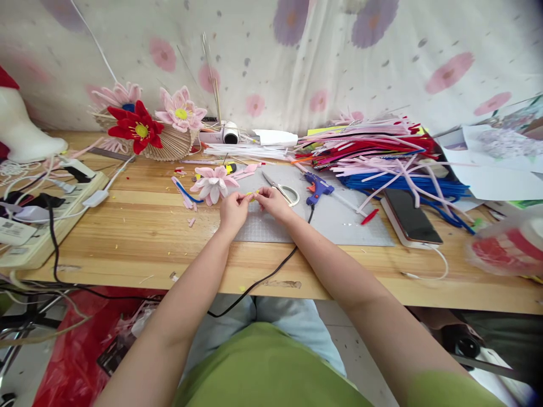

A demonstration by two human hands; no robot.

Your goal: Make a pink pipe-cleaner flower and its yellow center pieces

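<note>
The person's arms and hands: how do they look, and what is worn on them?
Both arms are bare from wrist to upper arm. The left hand and right hand wear no gloves; no rings, watch or bracelet can be seen. Short green sleeves show at the bottom edge, part of a green top.

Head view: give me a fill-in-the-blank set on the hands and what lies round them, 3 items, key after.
1. The left hand and the right hand pinch one small piece coloured ____.
2. The pink flower lies just to the ____ of the left hand.
3. Between the scissors and the phone lies a glue gun coloured ____.

Missing words: yellow; left; blue
</note>
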